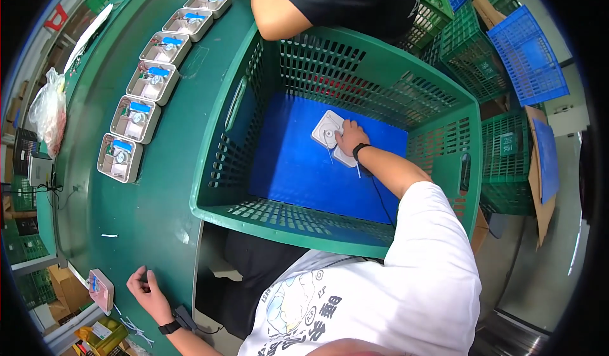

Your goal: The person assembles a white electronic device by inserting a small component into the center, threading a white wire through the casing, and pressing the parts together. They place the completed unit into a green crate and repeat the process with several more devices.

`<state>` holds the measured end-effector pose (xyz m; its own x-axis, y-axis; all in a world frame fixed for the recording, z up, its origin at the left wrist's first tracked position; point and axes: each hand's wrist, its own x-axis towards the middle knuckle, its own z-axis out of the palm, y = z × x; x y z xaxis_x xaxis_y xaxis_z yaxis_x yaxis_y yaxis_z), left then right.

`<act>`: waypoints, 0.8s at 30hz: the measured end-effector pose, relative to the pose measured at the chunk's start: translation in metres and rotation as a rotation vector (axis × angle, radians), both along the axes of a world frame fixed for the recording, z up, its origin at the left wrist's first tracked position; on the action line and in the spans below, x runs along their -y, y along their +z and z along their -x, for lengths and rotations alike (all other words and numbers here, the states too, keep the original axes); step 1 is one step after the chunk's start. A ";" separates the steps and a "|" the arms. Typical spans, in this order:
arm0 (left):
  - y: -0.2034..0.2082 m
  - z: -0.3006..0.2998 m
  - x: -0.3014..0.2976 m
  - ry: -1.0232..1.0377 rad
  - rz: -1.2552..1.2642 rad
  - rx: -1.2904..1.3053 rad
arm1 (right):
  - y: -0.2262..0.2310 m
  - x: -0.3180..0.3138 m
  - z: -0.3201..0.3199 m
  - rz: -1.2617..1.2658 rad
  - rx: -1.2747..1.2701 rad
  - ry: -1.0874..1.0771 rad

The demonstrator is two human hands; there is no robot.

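Two white rounded casings lie side by side on the blue bottom of the green crate. The farther casing point(327, 129) shows a round part in its middle and a thin white wire. My right hand point(351, 138) is over the nearer casing point(344, 157), its fingers bent around that casing's far end and partly covering it. My left hand point(151, 292) rests by the green table's near edge, holding nothing, with thumb and fingers apart. Left of it sits a small casing point(101, 290) with a pinkish inside and a blue part. Both wrists wear black bands.
Several open casings point(120, 157) with blue parts and wires line the green table point(168, 184). The large green crate point(219, 134) stands against its right side. A co-worker's arm point(274, 10) reaches over the table's far end. Stacked green crates point(472, 58) and a blue crate point(528, 51) stand right.
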<state>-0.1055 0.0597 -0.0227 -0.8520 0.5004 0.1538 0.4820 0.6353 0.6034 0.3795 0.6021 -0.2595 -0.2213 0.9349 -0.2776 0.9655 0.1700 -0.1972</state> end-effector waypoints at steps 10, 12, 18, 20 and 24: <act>0.000 -0.003 -0.002 -0.001 0.015 -0.037 | -0.045 -0.041 0.017 0.073 -0.077 -0.063; 0.000 -0.003 -0.014 -0.014 0.016 -0.009 | -0.051 -0.054 0.003 0.093 -0.157 0.017; 0.014 -0.014 -0.008 -0.045 -0.022 -0.025 | 0.051 -0.029 0.030 0.125 -0.445 0.031; 0.013 -0.014 -0.006 -0.084 -0.015 -0.053 | 0.129 -0.027 0.036 0.039 -0.501 0.210; 0.014 -0.019 -0.007 -0.114 -0.036 -0.056 | 0.296 -0.011 0.064 0.161 -0.620 0.566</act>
<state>-0.0869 0.0669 -0.0088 -0.7794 0.5871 0.2187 0.5834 0.5527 0.5951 0.3151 0.6130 0.0367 -0.7990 0.5971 -0.0717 0.4528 0.5189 -0.7251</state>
